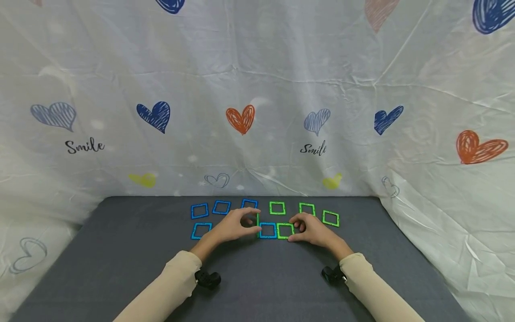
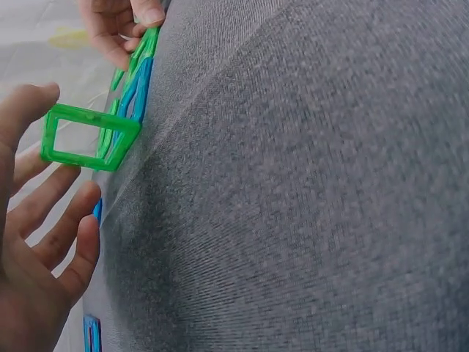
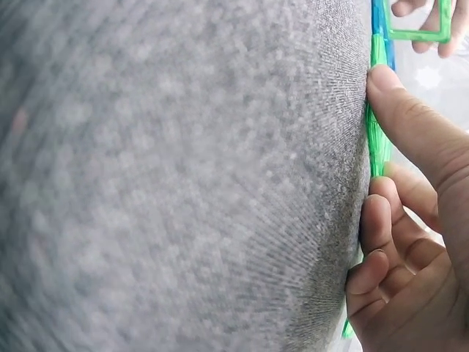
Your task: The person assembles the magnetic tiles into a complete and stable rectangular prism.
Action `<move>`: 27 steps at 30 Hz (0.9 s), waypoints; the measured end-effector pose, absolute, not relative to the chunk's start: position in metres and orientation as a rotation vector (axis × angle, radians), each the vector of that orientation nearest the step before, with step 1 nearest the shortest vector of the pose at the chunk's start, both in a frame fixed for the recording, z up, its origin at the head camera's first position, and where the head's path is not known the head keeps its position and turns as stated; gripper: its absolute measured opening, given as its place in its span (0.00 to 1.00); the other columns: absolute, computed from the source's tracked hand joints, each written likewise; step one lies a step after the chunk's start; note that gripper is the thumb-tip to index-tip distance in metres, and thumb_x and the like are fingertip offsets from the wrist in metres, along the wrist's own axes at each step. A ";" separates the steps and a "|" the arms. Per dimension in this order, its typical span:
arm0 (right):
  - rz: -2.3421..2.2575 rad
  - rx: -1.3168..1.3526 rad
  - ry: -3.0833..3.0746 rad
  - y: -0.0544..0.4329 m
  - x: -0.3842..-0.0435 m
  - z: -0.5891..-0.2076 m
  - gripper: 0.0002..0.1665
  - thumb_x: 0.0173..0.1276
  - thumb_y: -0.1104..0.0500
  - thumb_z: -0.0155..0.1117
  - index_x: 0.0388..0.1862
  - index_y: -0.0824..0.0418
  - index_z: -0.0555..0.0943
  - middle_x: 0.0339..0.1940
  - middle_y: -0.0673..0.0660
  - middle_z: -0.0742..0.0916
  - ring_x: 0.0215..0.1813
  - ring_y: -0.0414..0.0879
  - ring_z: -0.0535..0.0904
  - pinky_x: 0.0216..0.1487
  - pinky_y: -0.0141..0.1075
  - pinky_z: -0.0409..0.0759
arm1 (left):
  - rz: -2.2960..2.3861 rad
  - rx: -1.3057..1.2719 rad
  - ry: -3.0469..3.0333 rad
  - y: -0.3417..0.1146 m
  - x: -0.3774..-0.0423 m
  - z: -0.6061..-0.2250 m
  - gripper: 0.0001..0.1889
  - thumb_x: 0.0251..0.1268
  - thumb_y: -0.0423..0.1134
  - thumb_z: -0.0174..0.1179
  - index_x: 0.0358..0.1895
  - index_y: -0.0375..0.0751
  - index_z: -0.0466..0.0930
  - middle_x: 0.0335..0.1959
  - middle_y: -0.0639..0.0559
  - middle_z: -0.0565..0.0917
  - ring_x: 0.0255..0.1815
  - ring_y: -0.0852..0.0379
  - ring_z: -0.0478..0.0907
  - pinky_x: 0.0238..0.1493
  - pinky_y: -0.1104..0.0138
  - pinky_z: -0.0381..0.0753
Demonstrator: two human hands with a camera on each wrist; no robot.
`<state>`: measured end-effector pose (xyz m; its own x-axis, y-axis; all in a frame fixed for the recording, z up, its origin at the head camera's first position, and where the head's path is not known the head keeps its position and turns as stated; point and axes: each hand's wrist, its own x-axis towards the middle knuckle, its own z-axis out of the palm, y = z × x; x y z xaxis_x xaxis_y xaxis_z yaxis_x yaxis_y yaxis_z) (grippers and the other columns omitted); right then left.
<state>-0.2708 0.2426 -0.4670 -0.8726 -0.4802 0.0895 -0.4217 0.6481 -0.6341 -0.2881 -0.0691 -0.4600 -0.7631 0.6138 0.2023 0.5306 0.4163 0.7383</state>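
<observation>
Evidently light and stiff, the upright green square frame [image 2: 89, 137] stands at the left hand's [image 1: 233, 226] loosely spread fingertips, best pinched by its thin rim. The right hand [image 1: 311, 229] pinches the flat green tile [image 1: 285, 230] beside it.

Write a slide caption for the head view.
Two hands join green and blue square frames on a grey table, one green frame standing upright.

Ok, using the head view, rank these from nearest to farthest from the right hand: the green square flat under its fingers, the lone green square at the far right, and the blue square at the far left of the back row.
1. Flat green square, touching the right hand, centre.
2. Far-right green square, just right of that hand.
3. Far-left blue square, back row, beyond the left hand.
</observation>
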 end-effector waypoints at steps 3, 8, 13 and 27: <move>-1.023 -0.763 2.771 0.243 -0.270 -0.467 0.31 0.59 0.53 0.82 0.56 0.66 0.82 0.41 0.51 0.80 0.38 0.44 0.74 0.42 0.40 0.77 | 1.281 1.056 2.545 -0.071 -0.287 -0.460 0.30 0.70 0.44 0.68 0.70 0.35 0.73 0.65 0.41 0.77 0.52 0.49 0.83 0.46 0.58 0.83; -0.991 -0.795 2.767 0.244 -0.270 -0.464 0.30 0.61 0.53 0.80 0.56 0.67 0.81 0.41 0.51 0.79 0.39 0.44 0.75 0.42 0.40 0.77 | 1.281 1.047 2.564 -0.070 -0.286 -0.460 0.30 0.70 0.44 0.68 0.70 0.35 0.73 0.65 0.43 0.78 0.50 0.50 0.83 0.43 0.60 0.83; -0.977 -0.832 2.742 0.244 -0.270 -0.462 0.31 0.63 0.51 0.79 0.58 0.67 0.80 0.42 0.52 0.79 0.40 0.45 0.75 0.43 0.40 0.77 | 1.281 1.024 2.582 -0.069 -0.285 -0.460 0.30 0.70 0.44 0.68 0.70 0.36 0.73 0.65 0.44 0.78 0.50 0.50 0.83 0.42 0.61 0.83; -1.199 -0.906 2.747 0.287 -0.265 -0.454 0.26 0.65 0.55 0.77 0.56 0.67 0.82 0.42 0.60 0.83 0.37 0.46 0.78 0.37 0.38 0.79 | 1.304 1.025 2.555 -0.068 -0.287 -0.463 0.29 0.71 0.45 0.67 0.70 0.37 0.73 0.62 0.44 0.79 0.51 0.50 0.83 0.47 0.59 0.83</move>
<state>-0.2648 0.2874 -0.4542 -0.8324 -0.5120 0.2122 -0.5037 0.5392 -0.6749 -0.2868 -0.0681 -0.4633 -0.7694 0.6039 0.2080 0.5227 0.4081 0.7485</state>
